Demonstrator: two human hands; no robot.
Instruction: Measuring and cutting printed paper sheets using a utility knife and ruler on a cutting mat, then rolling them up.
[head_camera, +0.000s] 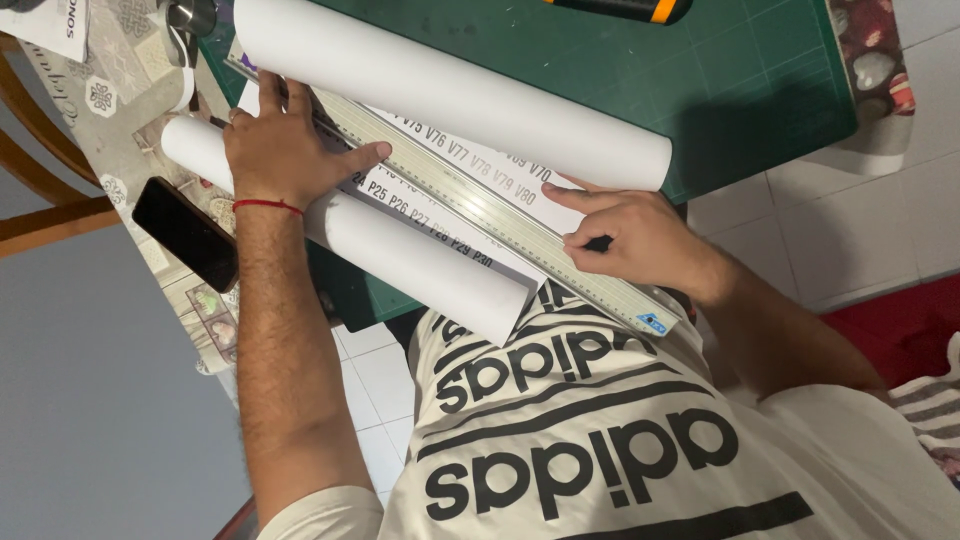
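Left hand (280, 150) flat on ruler (480, 215)

Your cutting mat (760, 80) is dark green with a faint grid. Paper sheet (450, 90) is white with grey and black print, curled at both ends. Ruler (500, 215) is pale silver-green. Phone (185, 233) is glossy black. Red thread (266, 205) on your left wrist. Shirt (600, 450) is off-white with black stripes and lettering. Tablecloth (110, 90) is grey, ornament-patterned.

Home craft desk: cutting mat (740, 80), tile floor (860, 220)
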